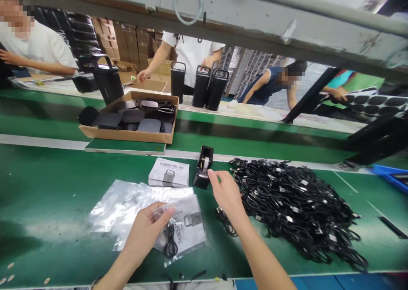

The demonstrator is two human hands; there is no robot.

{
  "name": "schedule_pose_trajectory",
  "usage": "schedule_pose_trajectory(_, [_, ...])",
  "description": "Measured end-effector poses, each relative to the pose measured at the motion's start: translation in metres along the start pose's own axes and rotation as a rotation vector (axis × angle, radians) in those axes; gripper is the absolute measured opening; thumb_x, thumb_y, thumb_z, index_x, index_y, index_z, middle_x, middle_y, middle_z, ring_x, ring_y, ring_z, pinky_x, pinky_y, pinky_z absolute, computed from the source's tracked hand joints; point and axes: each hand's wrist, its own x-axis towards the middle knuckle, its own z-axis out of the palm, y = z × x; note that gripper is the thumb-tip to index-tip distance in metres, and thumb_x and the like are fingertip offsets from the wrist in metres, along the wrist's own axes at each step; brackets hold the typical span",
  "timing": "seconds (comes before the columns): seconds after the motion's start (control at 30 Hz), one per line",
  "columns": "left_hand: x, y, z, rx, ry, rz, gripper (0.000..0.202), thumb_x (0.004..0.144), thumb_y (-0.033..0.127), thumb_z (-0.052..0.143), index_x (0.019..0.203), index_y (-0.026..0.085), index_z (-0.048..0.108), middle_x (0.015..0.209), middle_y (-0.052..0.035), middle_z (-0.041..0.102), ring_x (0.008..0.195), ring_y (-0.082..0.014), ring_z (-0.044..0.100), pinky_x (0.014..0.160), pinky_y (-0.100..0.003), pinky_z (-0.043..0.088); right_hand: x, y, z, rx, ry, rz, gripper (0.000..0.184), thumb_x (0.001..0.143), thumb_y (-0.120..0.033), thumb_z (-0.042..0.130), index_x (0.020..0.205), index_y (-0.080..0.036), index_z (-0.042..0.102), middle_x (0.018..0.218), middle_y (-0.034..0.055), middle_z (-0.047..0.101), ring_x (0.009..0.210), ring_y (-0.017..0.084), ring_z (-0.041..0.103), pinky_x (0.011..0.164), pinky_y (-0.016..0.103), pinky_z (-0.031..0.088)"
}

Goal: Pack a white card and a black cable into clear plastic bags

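Observation:
My left hand [149, 224] grips a clear plastic bag [199, 249] near its upper left edge. Inside the bag lie a printed leaflet [194, 232] and a coiled black cable [170, 243]. At the front of a black tape dispenser [201, 181], my right hand [226, 192] has thumb and forefinger pinched together at the tape [206, 162]; the fingertips hide the tape's end. Flat clear bags [111, 205] lie under and left of my left hand. Behind them rests a stack of leaflets [168, 171] marked THUNDER TRAIL PRO.
A large heap of black cables [287, 201] covers the bench to the right. Further back sits a cardboard box [127, 134] of dark flat parts. Black handled units [200, 88] stand on the far ledge, where several people work. A metal beam [255, 22] crosses overhead.

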Motion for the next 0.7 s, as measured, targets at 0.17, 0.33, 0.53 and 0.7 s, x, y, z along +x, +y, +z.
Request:
schedule_pose_trajectory(0.17, [0.002,0.001,-0.002,-0.130,0.063,-0.033,0.033,0.058,0.044,0.072,0.070,0.015,0.064,0.062,-0.0013,0.066,0.061,-0.0172,0.060,0.056,-0.023,0.045,0.021,-0.001,0.014,0.146,-0.118,0.111,0.028,0.071,-0.046,0.056,0.067,-0.018,0.058,0.064,0.0025,0.059,0.058,0.019,0.060,0.060,0.031,0.045])
schedule_pose_trajectory(0.33, [0.005,-0.002,-0.004,-0.176,0.067,-0.044,0.034,0.058,0.043,0.072,0.076,0.015,0.064,0.064,-0.0015,0.068,0.064,-0.0186,0.063,0.059,-0.025,0.048,0.004,-0.002,0.024,0.346,-0.162,0.145,0.031,0.077,-0.047,0.048,0.074,-0.017,0.056,0.104,0.0086,0.059,0.081,0.018,0.064,0.069,0.029,0.048])
schedule_pose_trajectory(0.53, [0.009,-0.005,-0.006,-0.164,0.039,-0.042,0.034,0.063,0.043,0.069,0.081,0.015,0.063,0.066,-0.0015,0.066,0.064,-0.0188,0.063,0.062,-0.027,0.050,-0.020,0.015,0.035,0.023,-0.015,-0.054,0.024,0.077,-0.033,0.052,0.061,-0.018,0.061,0.104,0.0117,0.052,0.106,0.024,0.048,0.084,0.035,0.040])
schedule_pose_trajectory(0.7, [0.009,-0.005,-0.010,-0.098,0.055,-0.022,0.030,0.065,0.043,0.067,0.077,0.015,0.063,0.061,0.0000,0.064,0.061,-0.0169,0.061,0.055,-0.023,0.047,-0.041,0.015,0.018,-0.003,-0.101,-0.047,0.024,0.077,-0.034,0.052,0.060,-0.018,0.056,0.072,0.0037,0.052,0.062,0.015,0.051,0.063,0.030,0.041])
